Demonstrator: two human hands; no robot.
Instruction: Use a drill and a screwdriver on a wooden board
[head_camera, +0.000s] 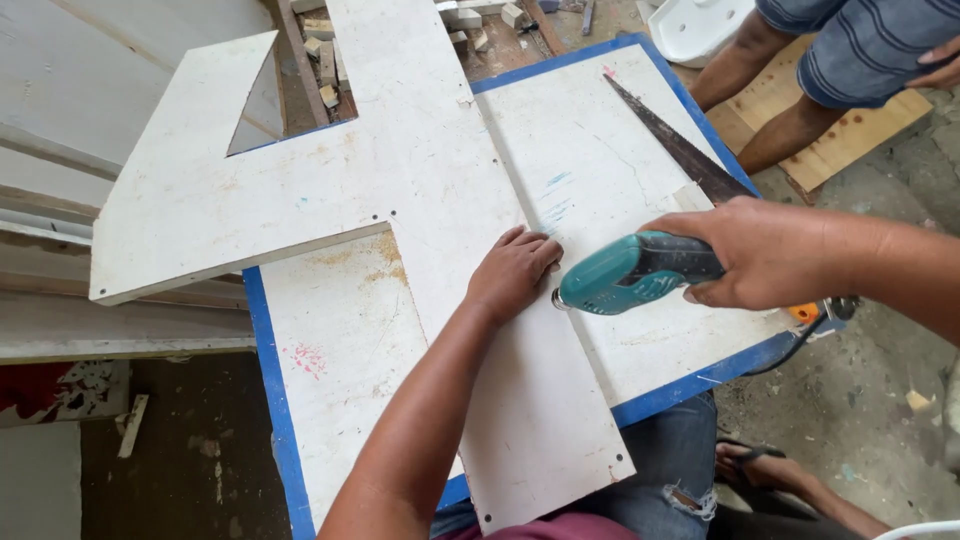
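My right hand (765, 252) grips a teal power drill (630, 272) lying sideways, its nose pointing left at the edge of a white cut board (400, 180). My left hand (513, 274) presses flat on that board, fingers right beside the drill's tip. The cross-shaped white board lies on a larger white panel with a blue edge (268, 380). A hand saw (678, 148) rests on the panel just beyond my right hand.
Another person sits at the top right, bare legs (760, 90) on a wooden pallet (850, 120). Small wood offcuts (325, 60) lie at the top. White boards (60, 110) are stacked on the left. My foot in a sandal (770, 465) is on the concrete floor.
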